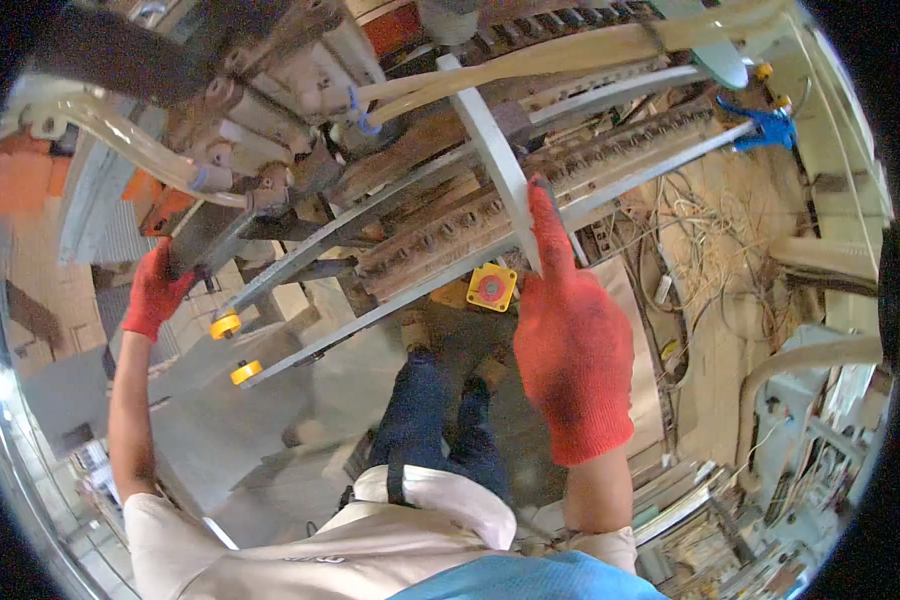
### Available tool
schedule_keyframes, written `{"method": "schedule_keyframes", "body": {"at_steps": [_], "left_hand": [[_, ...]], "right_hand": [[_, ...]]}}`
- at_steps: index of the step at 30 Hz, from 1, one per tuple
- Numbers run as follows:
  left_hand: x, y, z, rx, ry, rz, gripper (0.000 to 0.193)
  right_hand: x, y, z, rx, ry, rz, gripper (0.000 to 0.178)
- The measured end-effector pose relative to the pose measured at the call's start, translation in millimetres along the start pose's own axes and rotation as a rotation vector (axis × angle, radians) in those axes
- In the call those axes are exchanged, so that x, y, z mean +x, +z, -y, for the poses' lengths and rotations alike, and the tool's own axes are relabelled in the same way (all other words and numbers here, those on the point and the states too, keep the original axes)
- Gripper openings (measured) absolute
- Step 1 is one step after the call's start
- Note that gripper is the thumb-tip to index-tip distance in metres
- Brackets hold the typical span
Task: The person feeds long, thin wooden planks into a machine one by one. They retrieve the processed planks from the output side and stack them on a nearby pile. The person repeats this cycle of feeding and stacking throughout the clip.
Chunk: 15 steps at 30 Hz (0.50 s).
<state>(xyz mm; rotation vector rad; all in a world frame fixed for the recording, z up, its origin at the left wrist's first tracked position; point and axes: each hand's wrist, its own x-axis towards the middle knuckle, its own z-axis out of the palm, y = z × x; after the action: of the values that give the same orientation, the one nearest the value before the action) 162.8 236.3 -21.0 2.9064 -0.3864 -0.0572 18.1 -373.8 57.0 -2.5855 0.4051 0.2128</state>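
Note:
My right hand, in a red knit glove, grips a flat grey metal bar. Its index finger lies stretched along the bar, and the other fingers are mostly hidden under the hand. The bar slants away from me across the long rails of a machine. Further left, my left hand, also red-gloved, reaches out with bent fingers at the end of a dark metal block. The fingers seem to hold the block's edge, with their tips partly hidden.
Yellow end pieces cap the rails. A yellow box with a round red centre sits below them. Clear hoses cross the machine. A blue clamp-like part is at the far right, above tangled cables.

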Motion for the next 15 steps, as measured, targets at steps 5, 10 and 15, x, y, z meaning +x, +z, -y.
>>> {"method": "schedule_keyframes", "body": {"at_steps": [5, 10, 15], "left_hand": [[6.1, -8.2, -28.9, 0.09, -0.04, 0.026, 0.077], [-6.1, 11.5, 14.6, -0.214, 0.016, -0.038, 0.084], [-2.5, 1.9, 5.8, -0.018, 0.017, 0.006, 0.083]], "right_hand": [[-0.8, 2.7, 5.9, 0.062, 0.037, -0.03, 0.083], [0.0, 6.2, 5.6, 0.086, 0.023, -0.055, 0.078], [0.7, 5.6, 5.6, 0.074, -0.022, -0.068, 0.075]]}}
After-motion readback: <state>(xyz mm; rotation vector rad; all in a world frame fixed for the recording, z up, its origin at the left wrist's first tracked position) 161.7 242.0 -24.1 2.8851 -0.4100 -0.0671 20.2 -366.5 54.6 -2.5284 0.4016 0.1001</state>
